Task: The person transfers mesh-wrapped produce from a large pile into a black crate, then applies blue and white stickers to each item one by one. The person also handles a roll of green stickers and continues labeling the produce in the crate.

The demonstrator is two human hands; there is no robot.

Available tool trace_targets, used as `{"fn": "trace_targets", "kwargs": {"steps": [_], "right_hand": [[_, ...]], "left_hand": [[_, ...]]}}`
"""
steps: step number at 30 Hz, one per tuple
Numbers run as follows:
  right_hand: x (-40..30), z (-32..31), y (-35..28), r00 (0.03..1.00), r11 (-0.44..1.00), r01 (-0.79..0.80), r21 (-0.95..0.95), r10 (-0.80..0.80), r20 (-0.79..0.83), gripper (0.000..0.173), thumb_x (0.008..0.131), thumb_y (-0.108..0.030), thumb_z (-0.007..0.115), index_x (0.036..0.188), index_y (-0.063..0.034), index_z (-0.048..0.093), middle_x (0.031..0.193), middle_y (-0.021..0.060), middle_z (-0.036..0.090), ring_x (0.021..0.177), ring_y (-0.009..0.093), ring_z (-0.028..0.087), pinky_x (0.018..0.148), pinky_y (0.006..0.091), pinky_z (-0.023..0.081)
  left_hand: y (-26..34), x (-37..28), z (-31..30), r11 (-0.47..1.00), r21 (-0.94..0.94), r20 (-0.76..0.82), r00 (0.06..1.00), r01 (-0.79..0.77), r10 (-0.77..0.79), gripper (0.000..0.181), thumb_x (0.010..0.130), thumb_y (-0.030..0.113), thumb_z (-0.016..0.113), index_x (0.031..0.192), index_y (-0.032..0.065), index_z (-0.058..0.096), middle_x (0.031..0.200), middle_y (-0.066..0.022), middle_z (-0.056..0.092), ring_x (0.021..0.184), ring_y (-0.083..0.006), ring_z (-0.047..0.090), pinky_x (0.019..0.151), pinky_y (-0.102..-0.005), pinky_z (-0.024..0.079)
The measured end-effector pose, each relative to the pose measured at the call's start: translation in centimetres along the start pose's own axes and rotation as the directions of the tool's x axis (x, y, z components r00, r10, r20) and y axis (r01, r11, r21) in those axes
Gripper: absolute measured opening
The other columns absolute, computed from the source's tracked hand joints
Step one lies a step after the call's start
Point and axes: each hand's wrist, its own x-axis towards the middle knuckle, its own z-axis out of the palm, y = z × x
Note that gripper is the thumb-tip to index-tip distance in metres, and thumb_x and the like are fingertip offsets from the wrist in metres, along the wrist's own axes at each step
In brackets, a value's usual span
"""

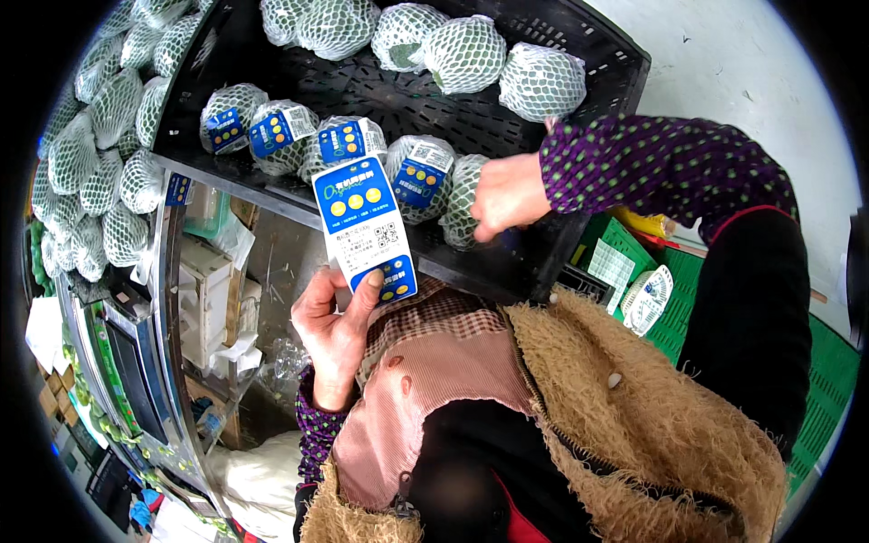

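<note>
My left hand (337, 319) holds a short strip of printed paper labels (360, 220) between thumb and fingers, blue and white with a square code. It rises in front of the near wall of a black plastic crate (339, 85). Inside the crate, my right hand (509, 197) touches the right-hand end of the near row, a green vegetable head in a white foam net (463, 203), probably broccoli. Its fingertips are partly hidden, so its grip is unclear. Several netted heads to the left, such as this netted head (419, 180), bear blue-and-white labels. The far row (465, 54) shows no labels.
More netted heads (95, 149) are piled left of the crate. Below them stands a metal-edged counter with a dark-screened device (136, 373). A white plastic box (204, 298) sits under it. At right are a green slatted surface (686, 285) and a white basket (648, 298).
</note>
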Motion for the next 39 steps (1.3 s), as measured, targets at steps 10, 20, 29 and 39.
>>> {"fn": "trace_targets", "kwargs": {"steps": [10,20,29,39], "right_hand": [[-1.5,1.2,0.5,0.974,0.970,-0.194,-0.148,0.171,-0.151,0.019,0.066,-0.022,0.069,0.077,-0.0072,0.065,0.069,0.0081,0.062,0.066,0.028,0.064,0.055,0.0406,0.049],[-1.1,-5.4,-3.6,0.460,0.458,0.181,0.870,0.743,-0.486,0.026,0.085,-0.017,0.071,0.104,0.0001,0.064,0.093,0.0093,0.068,0.087,0.016,0.066,0.079,0.0326,0.054],[-1.9,-5.8,-6.8,0.380,0.641,0.095,0.761,0.683,-0.623,0.051,0.076,-0.015,0.079,0.121,-0.0015,0.059,0.108,0.0080,0.061,0.093,0.016,0.060,0.074,0.0277,0.050],[0.3,-4.3,-8.1,0.312,0.730,-0.117,0.673,0.671,-0.673,0.018,0.083,-0.010,0.074,0.097,-0.0044,0.064,0.077,0.0086,0.067,0.062,0.019,0.066,0.054,0.0297,0.051]], "left_hand": [[0.0,-0.2,0.5,0.995,-0.087,0.045,0.997,-0.054,0.058,0.013,0.087,0.004,0.071,0.097,-0.0030,0.066,0.097,-0.0070,0.066,0.088,-0.0112,0.058,0.079,-0.0248,0.046],[2.5,1.5,0.2,0.952,0.090,0.514,0.832,-0.292,0.207,0.027,0.081,-0.001,0.064,0.108,-0.0006,0.067,0.095,-0.0163,0.066,0.084,-0.0289,0.066,0.074,-0.0326,0.051],[3.3,2.6,1.7,0.928,0.252,0.382,0.910,-0.273,0.164,0.025,0.078,0.002,0.064,0.102,-0.0022,0.067,0.093,-0.0186,0.066,0.077,-0.0332,0.065,0.069,-0.0360,0.052],[4.9,3.5,4.2,0.920,0.147,0.444,0.855,-0.363,0.267,0.026,0.069,0.001,0.078,0.093,0.0016,0.069,0.100,-0.0108,0.064,0.092,-0.0296,0.062,0.077,-0.0378,0.051]]}}
